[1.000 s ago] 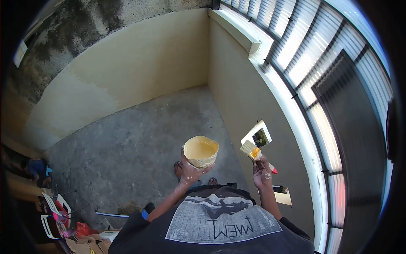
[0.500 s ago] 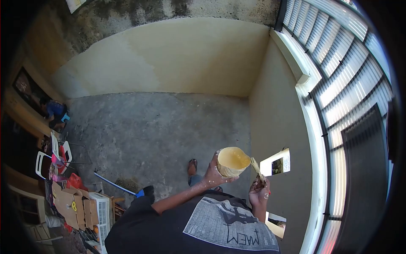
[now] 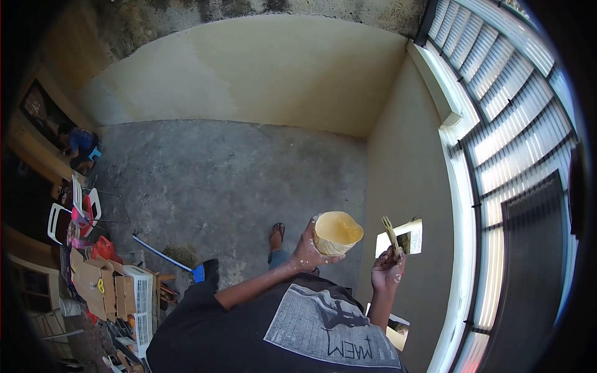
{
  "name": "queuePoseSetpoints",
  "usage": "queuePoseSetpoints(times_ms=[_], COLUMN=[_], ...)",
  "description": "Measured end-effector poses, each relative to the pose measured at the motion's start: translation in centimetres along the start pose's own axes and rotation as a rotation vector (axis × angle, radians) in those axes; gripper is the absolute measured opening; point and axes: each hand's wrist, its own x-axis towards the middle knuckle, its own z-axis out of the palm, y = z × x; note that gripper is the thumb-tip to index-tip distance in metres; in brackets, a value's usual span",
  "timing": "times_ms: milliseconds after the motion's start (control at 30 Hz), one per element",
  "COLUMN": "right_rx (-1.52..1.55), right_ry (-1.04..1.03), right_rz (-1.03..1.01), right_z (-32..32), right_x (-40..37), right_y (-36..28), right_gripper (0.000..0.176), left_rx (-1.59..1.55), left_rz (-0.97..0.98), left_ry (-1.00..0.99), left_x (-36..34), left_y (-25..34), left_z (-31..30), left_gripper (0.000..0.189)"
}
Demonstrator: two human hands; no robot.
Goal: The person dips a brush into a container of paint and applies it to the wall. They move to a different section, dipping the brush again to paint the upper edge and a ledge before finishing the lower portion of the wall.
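Note:
My left hand (image 3: 305, 252) grips a cream-coloured paint pot (image 3: 336, 236) from its left side, and pale paint shows inside its open top. White specks dot that hand and forearm. To the right, my right hand (image 3: 388, 270) is closed around the handle of a paintbrush (image 3: 390, 231). The brush's bristles point upward, coated in cream paint and apart from the pot. Behind it is an opening (image 3: 411, 239) in the right-hand wall.
The cream right wall (image 3: 410, 161) stands beside me. A broom (image 3: 165, 255) lies on the concrete floor (image 3: 236, 168). Chairs (image 3: 87, 205), cardboard (image 3: 93, 286) and a white plastic crate (image 3: 143, 304) are at left. A person (image 3: 78, 144) in blue sits low at the far left.
My right hand has raised the brush and tilted it upright, away from the pot's rim. The pot stays in my left hand, and the whole view has shifted slightly.

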Motion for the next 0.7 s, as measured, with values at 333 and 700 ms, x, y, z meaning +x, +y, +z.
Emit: queuePoseSetpoints(times_ms=[333, 700], right_rx=[0.001, 0.045], right_ry=[-0.018, -0.052], right_rz=[0.047, 0.080], right_z=[0.2, -0.2], right_x=[-0.9, -0.9], right_y=[0.9, 0.0], right_gripper=[0.023, 0.021], left_rx=[-0.027, -0.084], left_rz=[-0.032, -0.024], left_ry=[-0.037, -0.053], left_x=[0.4, 0.2], left_y=[0.2, 0.4], left_z=[0.4, 0.5], left_gripper=[0.100, 0.095])
